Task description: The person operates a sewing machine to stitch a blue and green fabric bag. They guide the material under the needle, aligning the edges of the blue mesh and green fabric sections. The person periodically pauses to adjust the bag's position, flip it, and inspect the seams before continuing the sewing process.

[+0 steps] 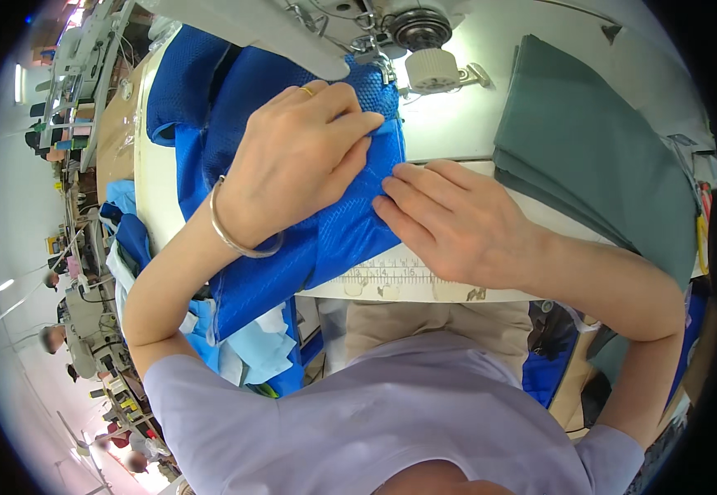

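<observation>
Bright blue fabric, with a textured mesh part at its far end, lies across the sewing machine bed. The mesh end reaches the presser foot. My left hand, wearing a ring and a bangle, has its fingers curled down and closed on the fabric just in front of the presser foot. To its right, my right hand grips the fabric's right edge with its fingers pressed together; the thumb is hidden beneath.
Folded grey-green cloth is piled on the right. A printed ruler runs along the table's front edge. The machine's white knob sits above the bed. Light blue scraps hang at lower left. Other machines and people stand farther left.
</observation>
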`<state>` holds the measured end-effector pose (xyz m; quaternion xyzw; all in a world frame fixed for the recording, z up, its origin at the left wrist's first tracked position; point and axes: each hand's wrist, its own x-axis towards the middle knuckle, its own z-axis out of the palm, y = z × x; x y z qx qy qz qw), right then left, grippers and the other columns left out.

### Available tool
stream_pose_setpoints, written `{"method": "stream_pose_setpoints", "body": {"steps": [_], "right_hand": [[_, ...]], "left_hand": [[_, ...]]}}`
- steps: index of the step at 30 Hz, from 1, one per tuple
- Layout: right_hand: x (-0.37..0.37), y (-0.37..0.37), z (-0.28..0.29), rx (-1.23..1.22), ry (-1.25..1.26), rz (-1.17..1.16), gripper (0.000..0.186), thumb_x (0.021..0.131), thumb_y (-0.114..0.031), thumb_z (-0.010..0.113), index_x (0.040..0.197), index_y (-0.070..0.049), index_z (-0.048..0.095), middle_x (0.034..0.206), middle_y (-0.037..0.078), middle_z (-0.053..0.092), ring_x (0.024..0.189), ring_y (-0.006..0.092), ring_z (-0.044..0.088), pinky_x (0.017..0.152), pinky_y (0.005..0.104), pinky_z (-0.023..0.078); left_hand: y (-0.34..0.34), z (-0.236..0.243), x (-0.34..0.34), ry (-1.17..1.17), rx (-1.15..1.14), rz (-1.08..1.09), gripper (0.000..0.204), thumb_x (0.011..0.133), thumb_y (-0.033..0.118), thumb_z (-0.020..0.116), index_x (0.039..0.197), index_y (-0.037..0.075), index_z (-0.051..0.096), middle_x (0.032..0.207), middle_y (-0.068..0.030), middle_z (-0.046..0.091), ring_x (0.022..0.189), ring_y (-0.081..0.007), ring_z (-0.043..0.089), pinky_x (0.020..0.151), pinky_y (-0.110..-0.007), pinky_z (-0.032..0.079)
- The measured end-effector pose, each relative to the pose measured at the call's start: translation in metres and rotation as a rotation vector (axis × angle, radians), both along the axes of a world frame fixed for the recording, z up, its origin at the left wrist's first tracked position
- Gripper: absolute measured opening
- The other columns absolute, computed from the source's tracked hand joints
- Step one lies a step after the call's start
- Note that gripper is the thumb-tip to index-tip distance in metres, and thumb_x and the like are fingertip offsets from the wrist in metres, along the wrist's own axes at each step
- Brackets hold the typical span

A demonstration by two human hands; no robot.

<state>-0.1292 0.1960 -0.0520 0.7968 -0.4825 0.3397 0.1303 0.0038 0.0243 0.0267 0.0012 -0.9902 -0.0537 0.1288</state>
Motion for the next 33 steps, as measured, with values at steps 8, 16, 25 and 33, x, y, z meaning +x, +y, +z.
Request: {"method": "stream_pose_setpoints", "body": {"steps": [8,16,25,33], "right_hand": [[0.000,-0.002,0.000,-0.034,-0.017,0.000,0.030,0.073,-0.011,0.069,0.097,0.006,0.071,0.098,0.014,0.067,0.095,0.0235,0.063,0.078,0.0310,0.051],[0.000,-0.002,0.000,-0.006,-0.041,0.008,0.027,0.071,-0.010,0.069,0.093,0.005,0.070,0.092,0.010,0.064,0.090,0.0207,0.061,0.074,0.0294,0.049],[0.000,0.002,0.002,0.104,-0.063,0.014,0.031,0.071,-0.007,0.071,0.101,0.003,0.070,0.106,0.015,0.067,0.102,0.0282,0.065,0.083,0.0372,0.055],[0.000,0.001,0.002,0.070,-0.067,0.004,0.031,0.072,-0.007,0.071,0.101,0.003,0.069,0.107,0.015,0.068,0.103,0.0286,0.065,0.084,0.0375,0.055]], "left_hand": [[-0.023,0.006,-0.014,-0.238,0.117,-0.064,0.021,0.077,0.009,0.077,0.097,0.009,0.071,0.092,-0.0080,0.068,0.086,-0.0290,0.065,0.074,-0.038,0.053],[-0.027,-0.001,-0.019,-0.242,0.119,-0.106,0.022,0.078,0.011,0.074,0.096,0.008,0.061,0.088,-0.0086,0.066,0.084,-0.0295,0.065,0.072,-0.041,0.053],[-0.015,-0.022,-0.009,0.110,-0.384,-0.233,0.022,0.077,0.005,0.072,0.097,0.006,0.063,0.086,-0.0077,0.064,0.069,-0.0228,0.063,0.058,-0.030,0.052],[-0.018,-0.032,0.001,0.198,-0.212,-0.167,0.024,0.078,0.006,0.074,0.101,0.003,0.068,0.090,-0.0080,0.064,0.073,-0.0206,0.066,0.060,-0.029,0.055]]}}
